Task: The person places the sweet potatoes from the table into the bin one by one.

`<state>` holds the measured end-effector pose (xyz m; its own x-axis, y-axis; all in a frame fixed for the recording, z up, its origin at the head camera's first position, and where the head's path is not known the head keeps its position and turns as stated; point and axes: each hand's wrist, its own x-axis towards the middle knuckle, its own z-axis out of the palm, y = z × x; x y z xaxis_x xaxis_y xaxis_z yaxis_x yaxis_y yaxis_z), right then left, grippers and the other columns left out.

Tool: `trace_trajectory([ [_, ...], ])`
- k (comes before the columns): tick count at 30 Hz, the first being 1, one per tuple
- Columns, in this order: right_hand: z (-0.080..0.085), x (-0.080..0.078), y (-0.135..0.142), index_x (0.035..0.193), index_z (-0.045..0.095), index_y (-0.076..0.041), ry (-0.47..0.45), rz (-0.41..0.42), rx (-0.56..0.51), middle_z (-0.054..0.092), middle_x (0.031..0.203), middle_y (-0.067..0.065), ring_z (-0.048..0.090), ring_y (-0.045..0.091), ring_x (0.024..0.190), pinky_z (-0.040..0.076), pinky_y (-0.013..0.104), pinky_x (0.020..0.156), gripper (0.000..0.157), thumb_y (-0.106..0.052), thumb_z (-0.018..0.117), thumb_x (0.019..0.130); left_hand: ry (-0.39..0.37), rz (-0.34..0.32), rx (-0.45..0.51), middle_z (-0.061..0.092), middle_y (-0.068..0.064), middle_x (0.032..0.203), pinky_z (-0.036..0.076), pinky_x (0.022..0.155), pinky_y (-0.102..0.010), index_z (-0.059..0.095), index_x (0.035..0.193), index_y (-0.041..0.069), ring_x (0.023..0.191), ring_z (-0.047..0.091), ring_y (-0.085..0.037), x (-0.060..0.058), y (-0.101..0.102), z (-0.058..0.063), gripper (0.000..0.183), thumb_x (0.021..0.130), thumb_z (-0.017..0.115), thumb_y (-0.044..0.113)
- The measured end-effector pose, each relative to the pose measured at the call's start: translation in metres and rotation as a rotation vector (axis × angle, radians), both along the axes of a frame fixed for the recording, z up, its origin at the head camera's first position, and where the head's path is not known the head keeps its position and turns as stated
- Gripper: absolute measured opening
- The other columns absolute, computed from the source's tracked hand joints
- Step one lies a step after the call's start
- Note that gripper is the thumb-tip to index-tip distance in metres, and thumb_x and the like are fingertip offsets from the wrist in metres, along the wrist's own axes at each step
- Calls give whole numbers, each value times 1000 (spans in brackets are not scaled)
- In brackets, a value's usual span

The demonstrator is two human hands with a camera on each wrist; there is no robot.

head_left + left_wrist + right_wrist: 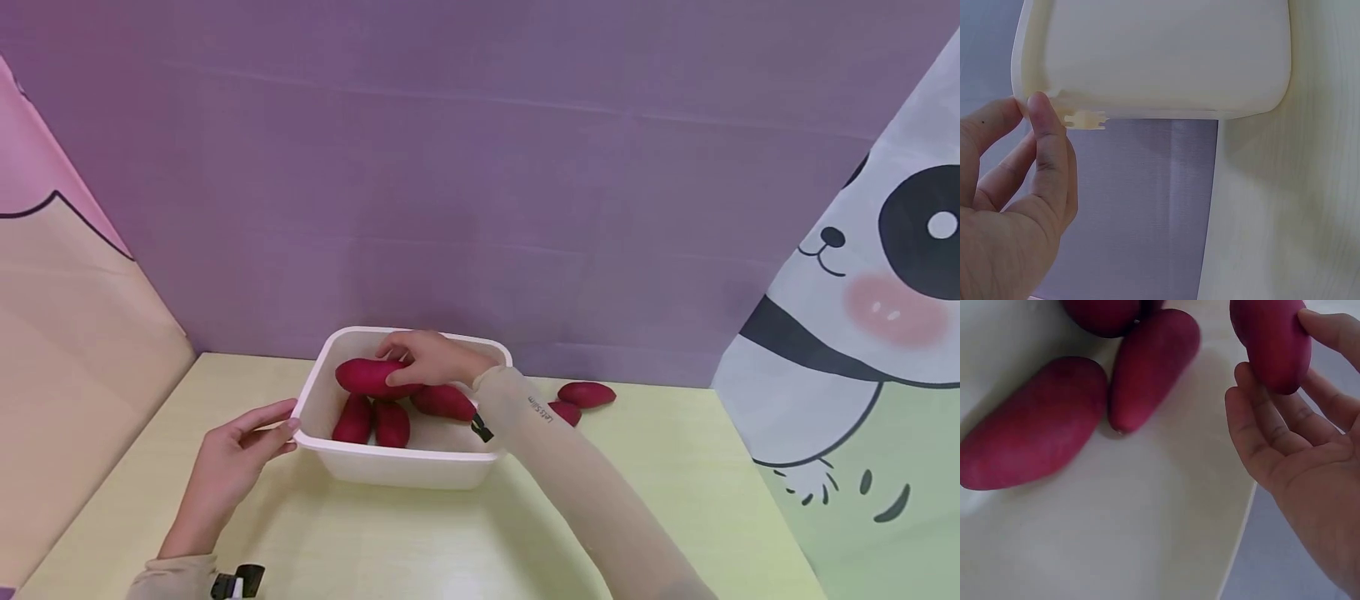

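A white plastic tub (pixel 405 473) stands on the table, with several red-skinned sweet potatoes lying inside. My left hand (pixel 232 454) pinches the tub's rim at its left side, thumb and fingers right at the edge in the left wrist view. Over the inside of the tub, my right hand (pixel 435 357) grips one sweet potato (pixel 367 377) between thumb and fingers. That sweet potato (pixel 1275 347) is raised over the others in the right wrist view. Beneath it in the head view lie a sweet potato (pixel 444 402) at the right and two more (pixel 392 425) near the front wall.
Two sweet potatoes (pixel 587 394) lie on the pale wooden table (pixel 675 483) right of the tub, one partly hidden by my right sleeve (pixel 555 450). A purple cloth (pixel 480 208) hangs behind the table. Printed cloths, one with a panda (pixel 840 350), flank both sides.
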<state>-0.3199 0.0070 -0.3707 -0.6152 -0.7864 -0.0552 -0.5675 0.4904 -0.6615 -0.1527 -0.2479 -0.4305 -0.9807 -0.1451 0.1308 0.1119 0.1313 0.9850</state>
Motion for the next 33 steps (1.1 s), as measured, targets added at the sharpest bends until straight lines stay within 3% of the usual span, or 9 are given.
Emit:
trace_trajectory([
  [6, -10, 1, -5, 129, 61, -3, 58, 54, 27, 64, 123, 5, 59, 12, 109, 47, 14, 95, 37, -9, 69, 94, -2, -4, -14, 70, 15, 108, 62, 76, -27, 61, 129, -11, 86, 70, -6, 0, 2, 1, 44, 92, 75, 10],
  [9, -8, 2, -3, 130, 61, -2, 59, 42, 35, 64, 124, 8, 61, 13, 107, 48, 13, 94, 38, -8, 69, 94, -8, -3, -26, 69, 15, 108, 62, 76, -26, 60, 129, -11, 85, 70, -6, -1, 3, 2, 46, 92, 75, 11],
  [14, 1, 5, 2, 131, 60, -3, 33, 3, 9, 65, 124, 13, 64, 15, 104, 52, 15, 89, 36, -9, 67, 96, -17, -1, -27, 69, 16, 108, 62, 76, -27, 60, 130, -11, 85, 70, -6, -2, 2, 1, 46, 92, 75, 11],
  [20, 19, 6, 11, 131, 60, -7, 126, 17, -1, 66, 122, 10, 64, 16, 104, 53, 18, 88, 35, -12, 65, 97, -20, 0, -9, 70, 15, 108, 62, 76, -25, 62, 129, -9, 85, 70, -6, -3, 1, 0, 44, 92, 75, 10],
  [27, 33, 11, 40, 131, 60, -5, 151, 10, -63, 66, 120, 9, 64, 17, 104, 55, 31, 95, 38, -13, 68, 95, 8, -15, 24, 71, 11, 110, 62, 77, -27, 63, 128, -9, 85, 70, -7, -2, 0, -1, 42, 92, 75, 11],
  [33, 26, 15, 82, 129, 62, -5, 181, -26, -137, 66, 120, 7, 65, 20, 105, 55, 27, 90, 35, -12, 69, 95, 3, -13, 22, 71, 12, 110, 62, 77, -27, 64, 128, -7, 86, 70, -7, -1, -2, -1, 42, 92, 75, 12],
])
